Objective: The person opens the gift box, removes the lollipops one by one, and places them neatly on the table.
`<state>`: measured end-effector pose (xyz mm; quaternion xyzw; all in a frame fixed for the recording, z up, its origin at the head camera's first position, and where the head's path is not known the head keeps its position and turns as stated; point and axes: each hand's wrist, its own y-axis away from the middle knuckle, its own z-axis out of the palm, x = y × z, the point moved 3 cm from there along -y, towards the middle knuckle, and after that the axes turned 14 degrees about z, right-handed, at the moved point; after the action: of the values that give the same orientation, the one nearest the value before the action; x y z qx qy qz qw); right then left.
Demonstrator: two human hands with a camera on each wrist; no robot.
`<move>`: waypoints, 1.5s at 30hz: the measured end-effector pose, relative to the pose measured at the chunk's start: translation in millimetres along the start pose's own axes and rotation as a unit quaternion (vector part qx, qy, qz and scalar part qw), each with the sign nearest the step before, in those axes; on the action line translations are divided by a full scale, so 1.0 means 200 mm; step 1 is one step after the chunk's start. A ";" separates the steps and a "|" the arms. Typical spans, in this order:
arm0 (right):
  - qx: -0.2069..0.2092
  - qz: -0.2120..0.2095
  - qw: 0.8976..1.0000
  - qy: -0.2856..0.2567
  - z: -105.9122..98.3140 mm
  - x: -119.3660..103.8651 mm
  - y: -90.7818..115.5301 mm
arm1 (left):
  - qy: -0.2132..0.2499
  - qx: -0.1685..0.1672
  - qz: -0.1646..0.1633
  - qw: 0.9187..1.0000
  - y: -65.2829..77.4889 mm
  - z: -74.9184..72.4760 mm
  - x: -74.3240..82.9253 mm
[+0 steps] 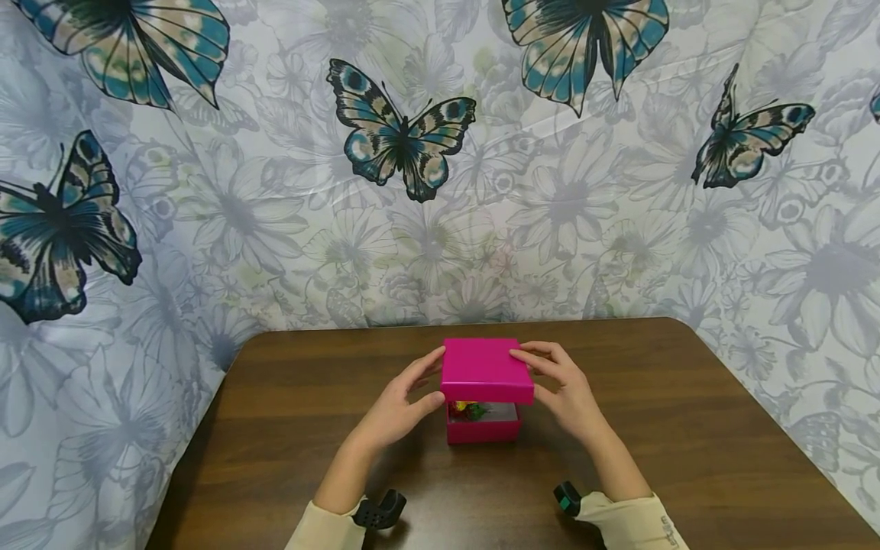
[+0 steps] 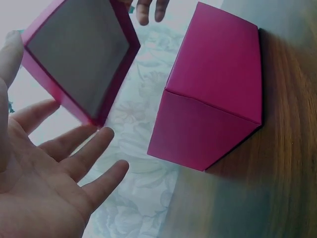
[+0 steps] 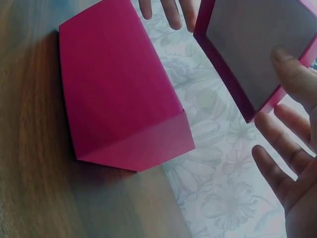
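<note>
A bright pink box lid (image 1: 481, 368) hangs over the pink box (image 1: 483, 432), with a gap between them at the front. My left hand (image 1: 397, 411) holds the lid's left side, thumb at the near corner and fingers farther back. On the opposite side my right hand (image 1: 569, 391) grips the lid, a thumb at its near edge and fingertips on its top. Through the gap, small red, yellow and green things (image 1: 469, 410) show inside the box; the lid hides the rest. From below, the left wrist view shows the lid's pale inside (image 2: 81, 49).
The box stands on a brown wooden table (image 1: 309, 412) with rounded far corners. Behind it hangs a pale floral cloth (image 1: 426, 252) printed with large butterflies. A black wrist strap (image 1: 380, 510) is on the left wrist, and a black device (image 1: 567, 498) on the right.
</note>
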<state>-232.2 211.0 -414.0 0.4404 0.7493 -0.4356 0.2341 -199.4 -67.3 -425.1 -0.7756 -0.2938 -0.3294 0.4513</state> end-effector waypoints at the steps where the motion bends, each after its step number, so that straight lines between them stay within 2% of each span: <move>1: 0.005 -0.003 1.000 -0.005 0.00 -0.02 0.00 | 0.003 -0.003 0.003 1.000 0.00 0.00 0.00; 7: 0.008 -0.009 0.999 -0.048 -0.04 -0.15 0.01 | 0.046 -0.031 0.034 0.998 -0.02 0.04 0.04; 9: 0.014 -0.008 0.998 -0.054 -0.04 -0.18 0.01 | 0.046 -0.032 0.040 0.998 -0.02 0.04 0.05; 13: 0.048 -0.001 0.997 -0.052 -0.04 -0.20 0.02 | 0.021 -0.029 0.040 0.999 -0.02 0.04 0.06; 17: 0.072 0.009 0.996 -0.056 -0.04 -0.20 0.02 | 0.009 -0.036 0.017 0.999 -0.02 0.04 0.05; 19: 0.082 0.007 0.995 -0.052 -0.04 -0.20 0.03 | 0.000 -0.054 -0.003 0.999 -0.01 0.04 0.05; 22: 0.101 -0.006 0.994 -0.045 -0.04 -0.21 0.03 | -0.033 -0.099 -0.019 0.994 -0.01 0.07 0.06; 24: 0.122 -0.016 0.991 -0.044 -0.04 -0.23 0.03 | -0.057 -0.127 -0.019 0.990 -0.01 0.09 0.05; 27: 0.165 -0.036 0.984 -0.051 -0.04 -0.23 0.02 | -0.094 -0.141 -0.009 0.985 -0.01 0.12 0.05; 29: 0.202 -0.053 0.976 -0.056 -0.04 -0.22 0.02 | -0.116 -0.135 -0.002 0.984 -0.01 0.13 0.05; 33: 0.268 -0.076 0.959 -0.062 -0.05 -0.18 0.02 | -0.154 -0.112 0.033 0.981 -0.03 0.16 0.08; 35: 0.289 -0.076 0.952 -0.060 -0.05 -0.16 0.02 | -0.155 -0.096 0.049 0.982 -0.04 0.17 0.10; 37: 0.304 -0.073 0.948 -0.055 -0.06 -0.15 0.02 | -0.130 -0.077 0.056 0.987 -0.05 0.18 0.11; 41: 0.315 -0.060 0.946 -0.043 -0.05 -0.14 0.02 | -0.075 -0.039 0.054 0.995 -0.05 0.18 0.14; 45: 0.307 -0.045 0.950 -0.030 -0.04 -0.14 0.02 | -0.064 -0.012 0.052 0.997 -0.05 0.18 0.15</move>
<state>-213.6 206.5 -390.9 0.4434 0.5915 -0.6674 0.0900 -180.1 -26.8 -411.0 -0.8148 -0.2768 -0.2589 0.4387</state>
